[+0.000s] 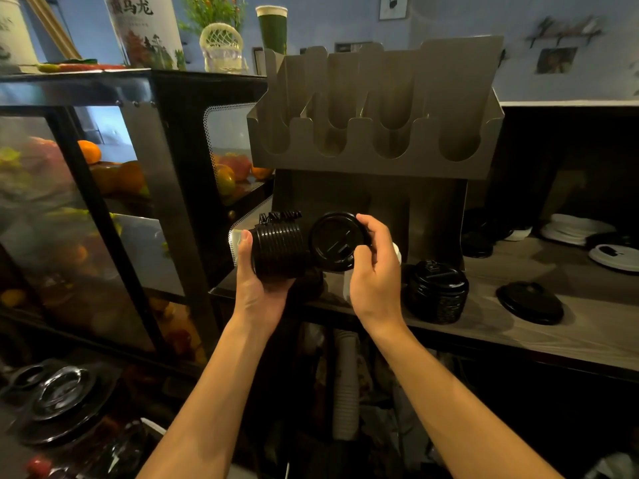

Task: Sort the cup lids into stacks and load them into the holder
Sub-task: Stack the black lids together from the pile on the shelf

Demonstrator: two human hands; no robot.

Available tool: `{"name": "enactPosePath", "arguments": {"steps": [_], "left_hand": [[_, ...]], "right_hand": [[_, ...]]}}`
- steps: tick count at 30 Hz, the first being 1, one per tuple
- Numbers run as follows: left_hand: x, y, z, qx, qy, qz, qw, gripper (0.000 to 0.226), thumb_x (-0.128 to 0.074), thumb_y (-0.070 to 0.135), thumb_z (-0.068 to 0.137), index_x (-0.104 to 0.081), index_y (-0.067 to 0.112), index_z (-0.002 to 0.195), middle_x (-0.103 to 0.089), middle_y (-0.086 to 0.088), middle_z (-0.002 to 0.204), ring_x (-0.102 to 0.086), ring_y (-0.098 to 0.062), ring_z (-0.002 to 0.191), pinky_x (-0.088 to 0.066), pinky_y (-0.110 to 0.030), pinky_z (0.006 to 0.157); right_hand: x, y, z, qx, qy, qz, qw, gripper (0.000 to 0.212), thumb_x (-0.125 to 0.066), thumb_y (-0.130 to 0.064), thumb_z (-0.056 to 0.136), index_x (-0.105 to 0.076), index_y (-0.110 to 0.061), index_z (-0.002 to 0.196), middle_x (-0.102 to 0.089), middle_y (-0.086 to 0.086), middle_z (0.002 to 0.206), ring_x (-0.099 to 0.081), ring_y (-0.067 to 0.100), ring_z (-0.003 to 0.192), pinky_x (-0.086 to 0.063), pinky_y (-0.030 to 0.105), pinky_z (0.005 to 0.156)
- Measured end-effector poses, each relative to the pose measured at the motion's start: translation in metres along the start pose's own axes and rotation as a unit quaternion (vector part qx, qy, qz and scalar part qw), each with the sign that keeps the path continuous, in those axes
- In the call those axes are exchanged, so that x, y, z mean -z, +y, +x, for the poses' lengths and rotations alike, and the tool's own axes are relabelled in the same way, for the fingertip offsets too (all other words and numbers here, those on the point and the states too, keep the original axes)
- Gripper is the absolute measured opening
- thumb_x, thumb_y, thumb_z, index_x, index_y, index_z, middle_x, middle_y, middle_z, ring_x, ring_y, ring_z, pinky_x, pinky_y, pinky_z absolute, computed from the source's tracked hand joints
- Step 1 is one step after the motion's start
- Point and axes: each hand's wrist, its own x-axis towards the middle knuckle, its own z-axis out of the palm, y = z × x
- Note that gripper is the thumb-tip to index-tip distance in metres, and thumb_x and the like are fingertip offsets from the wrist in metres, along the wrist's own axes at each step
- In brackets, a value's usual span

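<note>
The left hand (257,281) is curled from below around a stack of black lids (276,247), held on its side, thumb up over the stack's left end. The right hand (375,271) pinches a single black lid (335,242) by its rim, fingers over the top edge and thumb on the near edge, with the lid's top face turned toward the camera. This lid sits at the right end of the held stack and overlaps it in view; whether the two touch cannot be told.

Both hands are held just below the front of the metal holder (363,164), in front of its lower panel. The holder stands at the back of a wooden counter (518,333), its row of round-bottomed slots facing forward.

Below and to the right of the holder, a second stack of black lids (435,295) stands upright on the counter, just beside the right hand. Further right lies a loose black lid (530,302), flat on the wood. Well to the right of the holder, a pile of white lids (574,228) lies at the back, with one white lid (613,257) near it.

Left of the holder stands a glass display case (103,184) with fruit inside. A green cup (271,27) stands above the holder's left corner.
</note>
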Motion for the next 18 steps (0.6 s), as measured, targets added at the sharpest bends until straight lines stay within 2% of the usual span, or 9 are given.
{"name": "enactPosePath", "arguments": {"steps": [1,3,7,10,13,14,16,18], "left_hand": [[0.001,0.001,0.000,-0.007,0.003,0.012,1.000,0.073,-0.069,0.059,0.082,-0.051,0.021,0.142,-0.062,-0.014,0.135,-0.062,-0.033,0.123,-0.057,-0.042,0.089],[0.001,0.005,0.001,-0.022,-0.007,0.047,0.999,0.087,-0.075,0.063,0.075,-0.050,0.020,0.145,-0.062,-0.014,0.137,-0.063,-0.033,0.123,-0.058,-0.041,0.089],[0.004,0.016,0.007,-0.037,0.022,0.132,0.990,0.081,-0.076,0.064,0.075,-0.052,0.024,0.140,-0.062,-0.010,0.134,-0.064,-0.032,0.121,-0.059,-0.046,0.092],[0.007,0.024,0.020,-0.036,0.067,0.220,0.972,0.111,-0.082,0.077,0.055,-0.046,0.024,0.146,-0.059,-0.007,0.139,-0.060,-0.031,0.125,-0.053,-0.056,0.101],[0.006,0.027,0.029,-0.035,0.107,0.314,0.943,0.139,-0.079,0.091,0.034,-0.037,0.030,0.152,-0.049,-0.004,0.151,-0.051,-0.031,0.135,-0.046,-0.058,0.108],[0.005,0.026,0.030,-0.036,0.107,0.331,0.937,0.141,-0.077,0.093,0.033,-0.036,0.032,0.152,-0.048,-0.003,0.152,-0.050,-0.031,0.136,-0.045,-0.058,0.109],[0.004,0.025,0.026,-0.036,0.108,0.352,0.929,0.138,-0.075,0.093,0.038,-0.034,0.029,0.154,-0.047,-0.003,0.152,-0.049,-0.029,0.137,-0.044,-0.056,0.111],[0.006,0.021,0.023,-0.042,0.107,0.363,0.925,0.126,-0.078,0.082,0.052,-0.034,0.023,0.154,-0.049,-0.002,0.149,-0.050,-0.026,0.135,-0.043,-0.052,0.113]], "right_hand": [[0.000,0.000,0.001,0.009,0.002,-0.007,1.000,0.040,-0.042,-0.006,0.103,-0.052,-0.018,0.139,-0.059,-0.015,0.122,-0.059,-0.011,0.098,-0.051,0.016,0.093],[-0.003,0.001,0.002,0.044,-0.004,-0.033,0.998,0.041,-0.040,-0.010,0.102,-0.051,-0.017,0.141,-0.059,-0.008,0.122,-0.060,-0.006,0.091,-0.052,0.017,0.087],[-0.015,0.009,0.006,0.118,-0.024,-0.124,0.985,0.038,-0.041,-0.009,0.102,-0.059,-0.013,0.135,-0.053,-0.002,0.103,-0.054,0.005,0.077,-0.046,0.015,0.067],[-0.024,0.013,0.008,0.155,-0.020,-0.213,0.964,0.037,-0.039,-0.019,0.101,-0.064,-0.011,0.127,-0.052,-0.001,0.104,-0.052,0.010,0.077,-0.046,0.019,0.062],[-0.033,0.015,0.013,0.151,-0.054,-0.305,0.939,0.031,-0.043,-0.024,0.103,-0.067,-0.009,0.114,-0.051,0.002,0.106,-0.050,0.010,0.070,-0.036,0.016,0.054],[-0.035,0.014,0.014,0.144,-0.061,-0.328,0.932,0.028,-0.045,-0.025,0.104,-0.068,-0.009,0.107,-0.050,0.002,0.104,-0.050,0.011,0.068,-0.034,0.016,0.053],[-0.037,0.014,0.016,0.128,-0.073,-0.361,0.921,0.033,-0.047,-0.033,0.104,-0.069,-0.011,0.095,-0.049,0.000,0.100,-0.051,0.012,0.066,-0.040,0.023,0.055],[-0.037,0.014,0.015,0.105,-0.095,-0.385,0.912,0.039,-0.046,-0.044,0.104,-0.070,-0.013,0.099,-0.051,0.000,0.104,-0.055,0.014,0.071,-0.043,0.027,0.060]]}}
